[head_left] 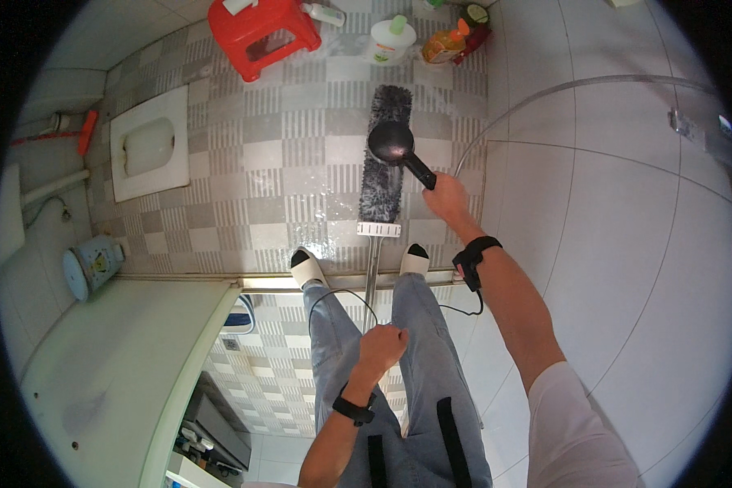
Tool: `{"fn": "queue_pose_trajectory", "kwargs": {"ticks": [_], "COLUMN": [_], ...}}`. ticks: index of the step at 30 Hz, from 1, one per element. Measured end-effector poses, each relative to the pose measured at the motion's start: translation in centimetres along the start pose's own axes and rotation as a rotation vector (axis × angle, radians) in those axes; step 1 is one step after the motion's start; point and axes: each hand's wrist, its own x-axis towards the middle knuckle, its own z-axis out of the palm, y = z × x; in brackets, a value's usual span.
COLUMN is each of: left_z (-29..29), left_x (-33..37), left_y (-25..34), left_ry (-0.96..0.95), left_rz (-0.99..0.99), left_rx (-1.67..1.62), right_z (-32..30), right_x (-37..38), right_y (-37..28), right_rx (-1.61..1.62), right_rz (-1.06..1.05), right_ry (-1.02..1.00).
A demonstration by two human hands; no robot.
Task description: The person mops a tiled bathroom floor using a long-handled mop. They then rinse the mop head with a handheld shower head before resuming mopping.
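Note:
A long flat mop lies on the tiled floor in front of my feet, its dark grey shaggy pad [381, 193] pointing away from me. Its metal pole [372, 264] runs back between my legs to my left hand [382, 348], which is closed around it. My right hand [447, 198] grips the handle of a black shower head [391, 144]. The shower head is above the pad and hides part of its middle. Whitish wet streaks show on the near part of the pad. I cannot make out a water spray.
A grey hose [577, 83] arcs along the right wall. Far off stand a red stool [264, 37], a white pump bottle [392, 41] and an orange bottle [445, 46]. A squat toilet [149, 145] is at left, near a light-blue bin [93, 267]. Beneath my slippers runs a raised threshold.

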Motion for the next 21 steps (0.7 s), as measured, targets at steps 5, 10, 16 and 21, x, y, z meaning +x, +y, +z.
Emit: {"fn": "queue_pose_trajectory", "kwargs": {"ticks": [5, 10, 16, 21], "left_z": [0.4, 0.8, 0.8, 0.4], "left_x": [0.0, -0.1, -0.1, -0.3], "left_y": [-0.5, -0.9, -1.1, -1.2], "left_ry": [0.047, 0.032, 0.031, 0.039], "left_rz": [0.038, 0.033, 0.023, 0.018], "left_rx": [0.007, -0.011, -0.004, 0.0], "right_z": [-1.1, -1.0, -0.7, -0.8], "right_x": [-0.7, -0.4, 1.5, 1.7], "right_y": [0.1, 0.7, 1.7, 1.1], "right_rx": [0.062, 0.282, 0.434, 0.595], "right_rz": [0.025, 0.038, 0.046, 0.161], "right_ry": [0.053, 0.303, 0.424, 0.449]}}
